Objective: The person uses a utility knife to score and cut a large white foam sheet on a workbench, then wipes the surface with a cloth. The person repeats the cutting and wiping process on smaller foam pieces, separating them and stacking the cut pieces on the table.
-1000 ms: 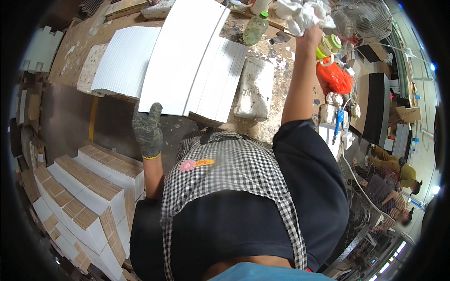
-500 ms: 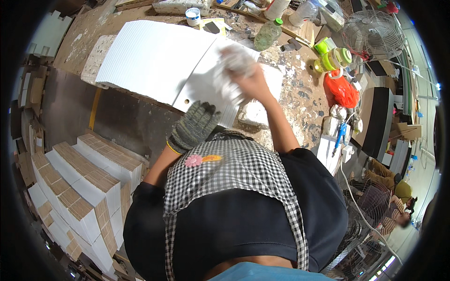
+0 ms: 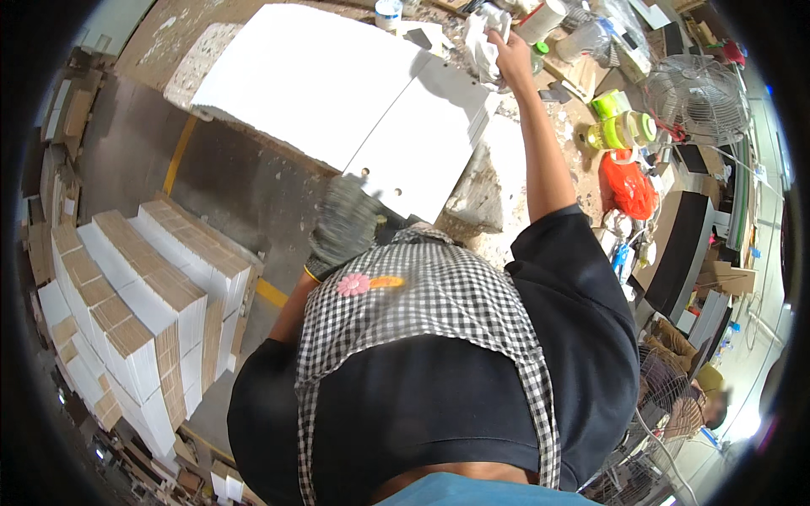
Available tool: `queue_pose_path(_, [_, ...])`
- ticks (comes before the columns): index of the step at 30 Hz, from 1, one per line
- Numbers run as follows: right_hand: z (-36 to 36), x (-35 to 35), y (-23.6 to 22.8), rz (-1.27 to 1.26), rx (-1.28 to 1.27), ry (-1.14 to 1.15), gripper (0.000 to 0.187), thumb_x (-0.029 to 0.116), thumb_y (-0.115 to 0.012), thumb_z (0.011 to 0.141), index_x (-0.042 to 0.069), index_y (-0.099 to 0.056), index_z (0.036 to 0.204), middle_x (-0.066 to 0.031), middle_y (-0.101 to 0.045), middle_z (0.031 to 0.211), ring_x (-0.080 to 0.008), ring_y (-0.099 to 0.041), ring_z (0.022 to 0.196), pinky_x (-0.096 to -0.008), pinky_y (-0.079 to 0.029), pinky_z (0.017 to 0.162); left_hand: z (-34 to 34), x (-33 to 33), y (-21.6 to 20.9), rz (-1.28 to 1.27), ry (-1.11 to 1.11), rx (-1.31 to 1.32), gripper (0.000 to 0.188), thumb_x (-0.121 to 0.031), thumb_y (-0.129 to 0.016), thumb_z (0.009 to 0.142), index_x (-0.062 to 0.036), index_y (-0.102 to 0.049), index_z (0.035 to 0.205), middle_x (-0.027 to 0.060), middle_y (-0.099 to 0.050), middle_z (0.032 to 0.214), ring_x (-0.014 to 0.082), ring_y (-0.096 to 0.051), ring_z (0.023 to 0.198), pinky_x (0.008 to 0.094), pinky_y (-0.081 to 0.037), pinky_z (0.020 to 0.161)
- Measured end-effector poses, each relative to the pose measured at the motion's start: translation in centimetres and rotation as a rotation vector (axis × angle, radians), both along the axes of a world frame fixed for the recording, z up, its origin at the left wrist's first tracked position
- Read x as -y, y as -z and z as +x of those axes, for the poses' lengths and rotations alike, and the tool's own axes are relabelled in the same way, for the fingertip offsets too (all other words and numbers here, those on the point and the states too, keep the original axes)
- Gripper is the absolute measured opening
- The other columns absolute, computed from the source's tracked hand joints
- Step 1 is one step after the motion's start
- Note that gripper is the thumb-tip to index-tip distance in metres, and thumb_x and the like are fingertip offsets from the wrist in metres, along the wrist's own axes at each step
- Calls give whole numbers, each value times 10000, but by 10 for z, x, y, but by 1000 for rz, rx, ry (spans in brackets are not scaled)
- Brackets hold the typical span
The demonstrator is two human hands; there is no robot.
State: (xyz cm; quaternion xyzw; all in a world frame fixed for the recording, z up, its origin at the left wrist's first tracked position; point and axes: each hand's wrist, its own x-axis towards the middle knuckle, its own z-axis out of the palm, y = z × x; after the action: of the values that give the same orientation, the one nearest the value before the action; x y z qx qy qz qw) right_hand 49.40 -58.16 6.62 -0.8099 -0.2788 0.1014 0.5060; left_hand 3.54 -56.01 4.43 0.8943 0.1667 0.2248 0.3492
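Note:
My right hand (image 3: 511,61), bare, is closed around a crumpled white cloth (image 3: 481,44), with my arm stretched out beyond the far right corner of the white boards. My left hand (image 3: 344,221) wears a dark grey knit glove and sits at the near edge of the boards; motion smears its fingers. The flat white boards (image 3: 295,88) lie overlapping in a long row on the workbench. The nearest board (image 3: 426,135) lies uncovered at the right end of the row, with small round holes near its front edge.
A pale block (image 3: 481,190) lies right of the boards. Around the bench stand a white tub (image 3: 388,13), a yellow-green bottle (image 3: 620,132), a red plastic bag (image 3: 629,185) and a wire fan (image 3: 696,99). Stacked white and brown boards (image 3: 139,295) rise from the floor at left.
My right hand has swung away and to the right with the cloth, from over the nearest board to past its far corner. My left hand stays near the front edge, blurred now.

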Motion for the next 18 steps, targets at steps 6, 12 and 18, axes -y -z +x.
queue_pose_path(6, [-199, 6, 1, -556, 780, -411, 747, 596, -535, 981, 53, -459, 1489, -282, -483, 1481, -397, -526, 1347, -556, -395, 1135, -43, 15, -20, -1444, -719, 222, 588, -313, -691, 968, -28, -487, 1440, 185, -566, 1374, 333, -556, 1280, 469, -500, 1060])
queue_pose_path(12, [-288, 72, -17, 7, 162, -1100, 401, 260, -681, 878, 21, -684, 1199, -223, -678, 1180, -329, -663, 1098, -475, -526, 997, -2, 4, -37, -1847, -591, 298, 594, -342, -691, 973, -4, -497, 1421, 189, -572, 1359, 330, -561, 1264, 480, -541, 987])
queue_pose_path(18, [-210, 109, -44, 236, -618, -146, 237, 175, -654, 925, -13, -674, 1068, -98, -720, 901, -179, -707, 825, -311, -579, 741, 12, -6, -23, -1794, -497, 119, 605, -371, -690, 978, 19, -507, 1403, 193, -577, 1345, 326, -565, 1248, 491, -583, 914])
